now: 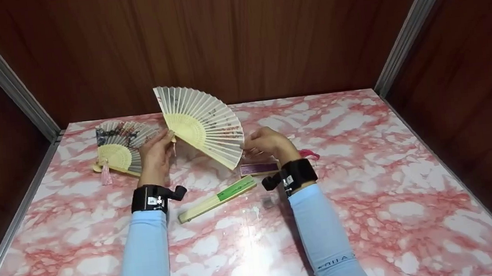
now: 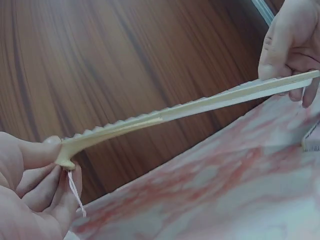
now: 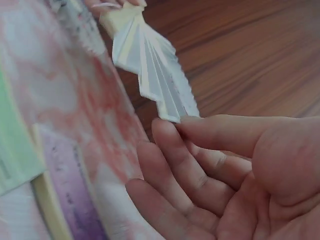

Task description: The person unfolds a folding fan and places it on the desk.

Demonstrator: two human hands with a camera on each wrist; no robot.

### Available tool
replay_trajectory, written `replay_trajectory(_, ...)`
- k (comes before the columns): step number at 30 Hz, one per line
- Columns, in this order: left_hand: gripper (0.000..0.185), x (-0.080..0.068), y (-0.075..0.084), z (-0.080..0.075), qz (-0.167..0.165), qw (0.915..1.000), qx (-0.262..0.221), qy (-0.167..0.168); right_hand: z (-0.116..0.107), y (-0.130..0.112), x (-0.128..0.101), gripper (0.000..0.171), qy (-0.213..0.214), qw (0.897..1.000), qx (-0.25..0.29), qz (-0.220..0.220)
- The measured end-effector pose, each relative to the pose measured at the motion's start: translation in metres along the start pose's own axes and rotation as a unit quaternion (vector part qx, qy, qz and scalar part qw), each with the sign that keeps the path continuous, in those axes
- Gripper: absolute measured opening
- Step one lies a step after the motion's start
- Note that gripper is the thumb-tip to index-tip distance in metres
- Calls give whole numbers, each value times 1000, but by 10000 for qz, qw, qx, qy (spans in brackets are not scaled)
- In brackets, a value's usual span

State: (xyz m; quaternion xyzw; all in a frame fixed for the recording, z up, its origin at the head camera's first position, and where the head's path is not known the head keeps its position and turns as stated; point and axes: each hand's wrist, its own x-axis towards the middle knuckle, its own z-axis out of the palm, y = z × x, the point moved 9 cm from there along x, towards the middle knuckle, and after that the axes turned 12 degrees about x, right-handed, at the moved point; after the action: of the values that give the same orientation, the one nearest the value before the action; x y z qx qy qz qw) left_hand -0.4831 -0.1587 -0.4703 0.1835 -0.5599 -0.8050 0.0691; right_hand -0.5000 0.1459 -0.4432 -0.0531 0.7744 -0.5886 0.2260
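Observation:
A pale folding fan (image 1: 205, 119) is spread wide above the table, its leaf printed with flowers. My left hand (image 1: 155, 155) pinches its pivot end between thumb and fingers, and a pink cord (image 2: 75, 190) hangs below that grip. At the leaf's outer edge, the thumb and forefinger of my right hand (image 1: 271, 143) pinch the pleats; the other fingers are loosely bent in the right wrist view. Behind my left hand, a second open fan (image 1: 115, 156) with dark and red printing lies on the table, partly hidden by that hand.
A folded fan with a green band (image 1: 235, 188) lies between the forearms. Beyond it is a purple-banded folded fan (image 1: 258, 169), partly hidden by my right wrist. A bright pink tassel (image 1: 310, 153) shows past that wrist. Brown panels (image 1: 235, 38) enclose the marbled table (image 1: 393, 186).

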Motion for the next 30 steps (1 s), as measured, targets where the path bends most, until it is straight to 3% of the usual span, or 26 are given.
replay_trajectory(3, 48, 0, -7, -4, -72, 9998, 177, 54, 4, 6, 3, 19, -43, 9994, -319, 112)
replay_trajectory(9, 49, 2, -13, -6, -82, 9967, 772, 255, 8, 17, 3, 14, -6, 9982, -295, 516)
replay_trajectory(18, 41, 4, -16, -7, -74, 9849, 1577, 708, 9, 19, 2, 14, -16, 9975, -422, 565)
replay_trajectory(30, 37, 8, -8, -27, 51, 9827, 1483, 1107, 33, 10, 5, 14, -75, 9993, -339, 140)
